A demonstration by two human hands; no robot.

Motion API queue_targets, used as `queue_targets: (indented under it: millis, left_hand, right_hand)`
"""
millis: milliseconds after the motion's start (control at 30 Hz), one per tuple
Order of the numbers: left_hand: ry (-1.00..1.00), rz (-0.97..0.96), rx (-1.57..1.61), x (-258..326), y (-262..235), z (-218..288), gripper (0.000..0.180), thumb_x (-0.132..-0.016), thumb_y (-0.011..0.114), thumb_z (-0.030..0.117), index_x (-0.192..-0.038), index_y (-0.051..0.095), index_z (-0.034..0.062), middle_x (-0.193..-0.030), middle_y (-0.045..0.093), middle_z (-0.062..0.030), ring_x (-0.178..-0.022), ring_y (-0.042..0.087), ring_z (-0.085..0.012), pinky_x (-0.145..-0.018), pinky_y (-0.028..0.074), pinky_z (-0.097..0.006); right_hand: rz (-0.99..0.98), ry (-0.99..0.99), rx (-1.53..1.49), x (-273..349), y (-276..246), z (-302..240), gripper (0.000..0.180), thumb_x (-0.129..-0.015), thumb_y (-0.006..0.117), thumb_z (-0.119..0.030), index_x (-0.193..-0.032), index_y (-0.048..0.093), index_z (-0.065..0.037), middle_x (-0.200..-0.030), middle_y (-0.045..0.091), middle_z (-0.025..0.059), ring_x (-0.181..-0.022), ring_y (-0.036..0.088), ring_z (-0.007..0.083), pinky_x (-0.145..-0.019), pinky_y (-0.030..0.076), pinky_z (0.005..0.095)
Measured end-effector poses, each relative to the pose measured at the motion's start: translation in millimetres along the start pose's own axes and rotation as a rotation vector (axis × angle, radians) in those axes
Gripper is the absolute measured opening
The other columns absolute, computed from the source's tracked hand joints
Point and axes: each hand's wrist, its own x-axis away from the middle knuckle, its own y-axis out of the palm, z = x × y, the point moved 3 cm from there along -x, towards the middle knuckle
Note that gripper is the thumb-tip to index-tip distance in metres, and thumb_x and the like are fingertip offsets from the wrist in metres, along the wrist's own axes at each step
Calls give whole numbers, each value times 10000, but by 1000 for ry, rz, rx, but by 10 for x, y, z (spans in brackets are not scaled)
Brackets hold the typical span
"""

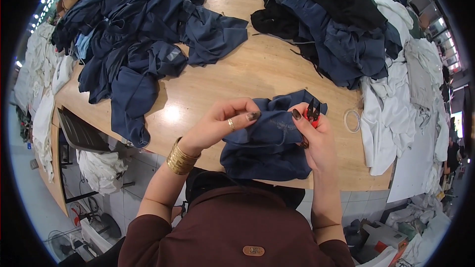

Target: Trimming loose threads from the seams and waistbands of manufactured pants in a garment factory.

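Note:
A navy blue garment lies bunched at the table's front edge, close to my body. My left hand pinches its upper fold between thumb and fingers on the left side. On the right, my right hand grips the same fold, thumb on top. Small thread snips with dark blades and a red handle are also in that hand, blades pointing up and away. Between the hands the cloth is stretched and shows a line of pale stitching or loose thread. The fingers under the fabric are partly hidden.
A large heap of navy garments covers the far left of the wooden table. Black and navy clothes are piled at the far right, beside white garments. A tape roll lies right of my hand. A chair stands left.

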Motion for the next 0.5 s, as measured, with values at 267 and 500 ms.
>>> queue_targets:
  millis: [267,500]
  left_hand:
    - [63,32,-258,22,134,81,211,-829,636,95,-1003,563,0,-792,521,41,-732,472,-33,-700,370,-171]
    - [-36,96,39,63,81,-168,232,-938,507,176,-983,597,-34,-836,541,30,-766,486,-44,-727,394,-177]
  right_hand:
    - [-61,34,0,-89,88,24,127,-889,589,-202,-856,605,-81,-664,456,-96,-558,343,-12,-471,255,160]
    - [-35,-47,211,-80,57,54,134,-891,583,-145,-866,597,-14,-679,500,-58,-644,466,27,-564,382,192]
